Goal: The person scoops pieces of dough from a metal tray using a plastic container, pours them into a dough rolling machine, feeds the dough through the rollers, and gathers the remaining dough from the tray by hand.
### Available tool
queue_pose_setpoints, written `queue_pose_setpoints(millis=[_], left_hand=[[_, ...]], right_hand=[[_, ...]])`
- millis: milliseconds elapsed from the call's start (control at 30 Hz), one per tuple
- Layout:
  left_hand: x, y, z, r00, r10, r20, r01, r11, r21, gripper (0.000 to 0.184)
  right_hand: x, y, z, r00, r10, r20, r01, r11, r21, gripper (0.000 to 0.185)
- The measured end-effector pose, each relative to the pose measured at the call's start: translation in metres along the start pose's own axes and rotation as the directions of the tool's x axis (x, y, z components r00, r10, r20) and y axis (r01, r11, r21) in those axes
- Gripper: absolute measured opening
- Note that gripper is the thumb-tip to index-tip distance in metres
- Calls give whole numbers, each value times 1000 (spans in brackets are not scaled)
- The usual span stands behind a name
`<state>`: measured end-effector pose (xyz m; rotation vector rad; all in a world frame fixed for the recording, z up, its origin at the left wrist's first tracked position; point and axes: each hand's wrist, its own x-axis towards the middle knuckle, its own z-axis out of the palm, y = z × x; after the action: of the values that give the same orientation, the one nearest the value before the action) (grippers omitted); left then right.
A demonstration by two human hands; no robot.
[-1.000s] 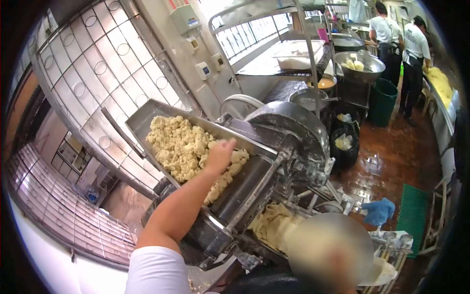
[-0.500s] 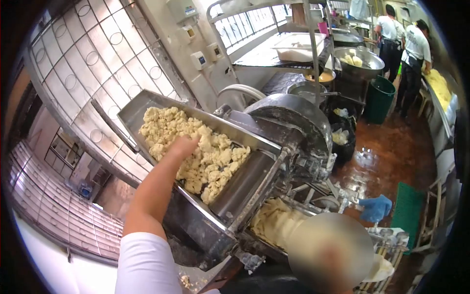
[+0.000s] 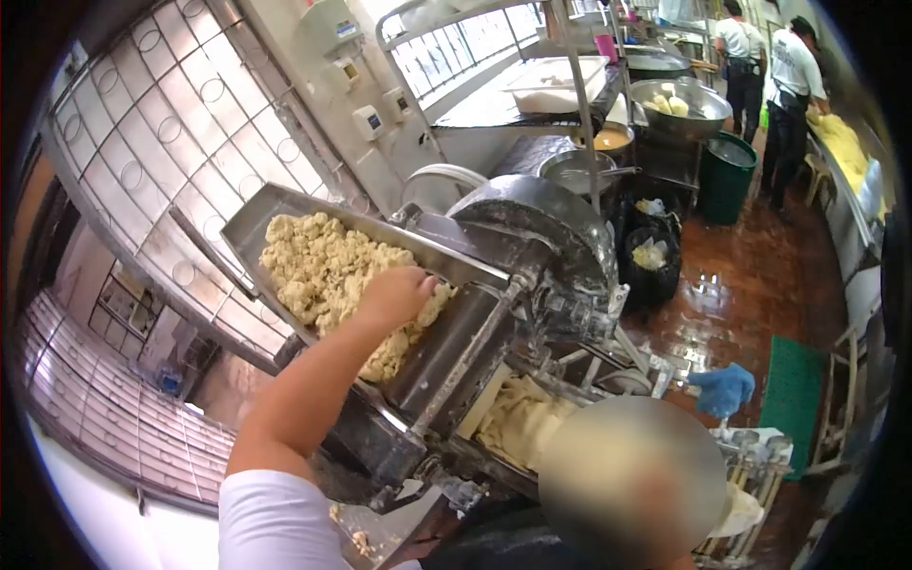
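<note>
Reaching: left hand [image 3: 397, 294] at the lumpy dough [image 3: 318, 261], near the dark roller [image 3: 458, 337].
Left fingers: bent in; I cannot tell if they hold dough.
Right hand: cannot tell; a blurry patch [image 3: 632, 480] hides the low right part.
Lumpy dough: piled in the long metal tray [image 3: 249, 214], beside the roller.
Flat dough [image 3: 516, 418]: in folds, next to the blurry patch.
Back: two people [image 3: 741, 47] [image 3: 793, 71] near yellow stuff [image 3: 841, 147].

From here, a grey metal rack [image 3: 480, 104] stands before a bright barred window [image 3: 451, 59]. Left of the rack rise a beige wall [image 3: 318, 95] and a ring-patterned dark metal grille [image 3: 169, 119]; right of it spreads a reddish-brown tiled floor [image 3: 703, 249] (glaring back at me).
</note>
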<state>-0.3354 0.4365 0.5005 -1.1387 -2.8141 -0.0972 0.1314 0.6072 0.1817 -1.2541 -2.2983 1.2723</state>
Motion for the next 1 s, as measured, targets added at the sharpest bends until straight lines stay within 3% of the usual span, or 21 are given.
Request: queue_pose_setpoints(millis=[100,167,233,367,433,467,533,700,767,800,833,900,933,967,1000], left_hand=[[10,2,34,999,3,-36,-7,994,-109,38],[21,0,41,998,-52,42,57,988,-140,39],[37,-13,53,977,-129,169,176,936,-305,34],[57,-21,55,951,-82,298,208,883,-421,32],[53,0,47,815,-403,416,567,700,-434,33],[50,2,55,816,-403,415,567,701,-433,33],[41,-1,77,962,-272,-11,262,935,-239,35],[36,-16,89,955,-291,63,290,857,-426,33],[40,-37,114,989,58,-138,-107,920,-376,29],[32,-17,91,958,-233,167,286,751,-595,27],[27,-9,79,958,-232,166,285,751,-596,27],[22,2,60,887,-256,383,460,435,-774,27],[24,4,44,870,-231,435,482,218,-848,29],[40,-6,44,949,-313,33,199,517,-833,31],[55,-18,45,892,-257,-373,-43,771,-635,33]], right_hand=[[-2,3,-3,998,57,9,-57,998,39,21],[-4,3,0,1000,7,-12,-6,997,78,22],[-3,-8,-2,1000,10,-10,-9,997,75,22],[-5,-30,-5,999,29,13,-30,997,68,21],[-3,-27,-3,1000,23,-7,-22,998,56,21],[-3,-25,-1,1000,15,-18,-14,999,40,21],[-2,-23,3,1000,9,-3,-9,999,34,21],[7,-40,12,995,-5,103,-2,998,68,21],[14,-33,28,991,-105,79,98,992,85,21],[16,-35,31,991,-107,76,100,991,86,21],[18,-45,33,986,-151,70,147,987,60,21],[17,-53,40,980,-191,56,189,981,32,22],[19,-55,46,988,-134,73,128,989,81,23],[20,-54,49,993,-76,94,64,990,124,24],[16,-54,48,994,-66,86,56,992,115,24]])
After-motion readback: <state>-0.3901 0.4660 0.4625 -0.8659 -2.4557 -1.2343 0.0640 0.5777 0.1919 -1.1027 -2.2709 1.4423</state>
